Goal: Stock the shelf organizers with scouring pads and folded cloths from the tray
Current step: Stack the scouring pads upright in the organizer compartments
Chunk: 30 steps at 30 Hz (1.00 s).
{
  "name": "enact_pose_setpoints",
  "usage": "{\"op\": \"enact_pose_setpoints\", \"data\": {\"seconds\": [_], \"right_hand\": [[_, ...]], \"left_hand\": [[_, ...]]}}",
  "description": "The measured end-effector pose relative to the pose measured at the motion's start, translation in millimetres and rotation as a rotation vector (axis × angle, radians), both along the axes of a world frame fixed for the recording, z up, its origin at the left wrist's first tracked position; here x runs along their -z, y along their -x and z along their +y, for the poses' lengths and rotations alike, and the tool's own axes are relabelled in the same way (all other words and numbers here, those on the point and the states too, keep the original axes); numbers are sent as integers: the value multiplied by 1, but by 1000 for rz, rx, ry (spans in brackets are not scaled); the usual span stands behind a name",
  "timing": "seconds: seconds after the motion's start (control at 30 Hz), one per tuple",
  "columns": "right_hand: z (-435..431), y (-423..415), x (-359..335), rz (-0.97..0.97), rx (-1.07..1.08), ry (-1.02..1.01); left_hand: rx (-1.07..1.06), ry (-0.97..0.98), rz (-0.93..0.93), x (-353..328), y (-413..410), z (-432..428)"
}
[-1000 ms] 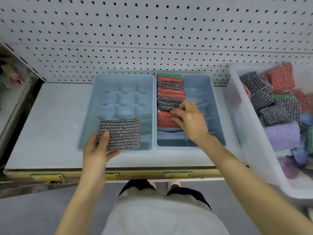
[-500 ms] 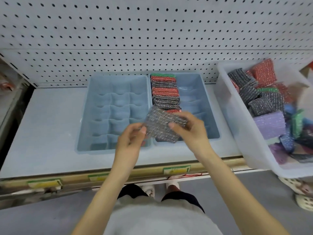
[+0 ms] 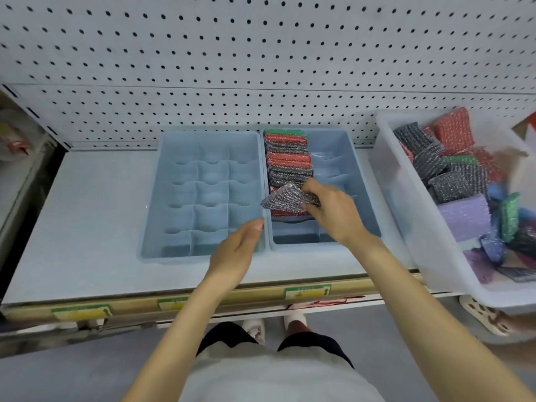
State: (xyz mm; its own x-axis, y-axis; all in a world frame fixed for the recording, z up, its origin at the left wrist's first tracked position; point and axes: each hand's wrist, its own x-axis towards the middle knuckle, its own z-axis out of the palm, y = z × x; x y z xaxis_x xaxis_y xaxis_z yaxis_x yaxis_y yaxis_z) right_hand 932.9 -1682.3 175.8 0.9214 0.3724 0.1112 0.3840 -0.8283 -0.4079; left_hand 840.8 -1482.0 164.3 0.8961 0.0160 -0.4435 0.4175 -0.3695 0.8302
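Two pale blue shelf organizers stand side by side on the shelf. The left organizer has several bare compartments. The right organizer holds a row of upright red, grey and green scouring pads along its left column. My right hand grips a grey scouring pad and holds it tilted over the near end of that row. My left hand hovers with fingers apart over the front edge between the two organizers, holding nothing. A clear tray at the right holds several loose pads and cloths.
A white pegboard wall rises behind the shelf. The shelf surface extends left of the organizers, with price labels along its front lip. A purple pad lies in the tray. My legs and feet show below.
The grey pad passed from my left hand to my right hand, which carried it over the right organizer's pad row. My left hand let go and drew back.
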Motion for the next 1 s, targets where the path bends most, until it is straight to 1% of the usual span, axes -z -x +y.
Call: {"op": "enact_pose_setpoints", "data": {"seconds": [0.13, 0.27, 0.37, 0.43, 0.53, 0.6, 0.67, 0.7, 0.83, 1.0], "right_hand": [[-4, 4, -4, -108, -46, 133], [-3, 2, -5, -144, -50, 243], [-8, -5, -8, -223, -42, 381], [-3, -7, -7, -217, -70, 467], [12, -7, 4, -173, -132, 431], [15, -7, 10, -187, -115, 369], [13, -6, 14, -210, -104, 312], [11, -5, 17, -221, -131, 309], [8, -8, 20, -199, -248, 308], [0, -13, 8, -220, -230, 182]], "left_hand": [[15, 40, 29, 0, 0, 1], [25, 144, 75, -11, -4, 3], [59, 145, 103, -14, -6, 5], [69, 140, 112, -12, -5, 6], [137, 24, 76, -6, -2, 5], [181, -82, 18, -5, 2, 2], [210, -141, -37, -5, 4, 1], [222, -164, -51, -4, 4, 0], [237, -203, -36, 1, 3, -1], [248, -199, -16, 2, 4, 0]]}}
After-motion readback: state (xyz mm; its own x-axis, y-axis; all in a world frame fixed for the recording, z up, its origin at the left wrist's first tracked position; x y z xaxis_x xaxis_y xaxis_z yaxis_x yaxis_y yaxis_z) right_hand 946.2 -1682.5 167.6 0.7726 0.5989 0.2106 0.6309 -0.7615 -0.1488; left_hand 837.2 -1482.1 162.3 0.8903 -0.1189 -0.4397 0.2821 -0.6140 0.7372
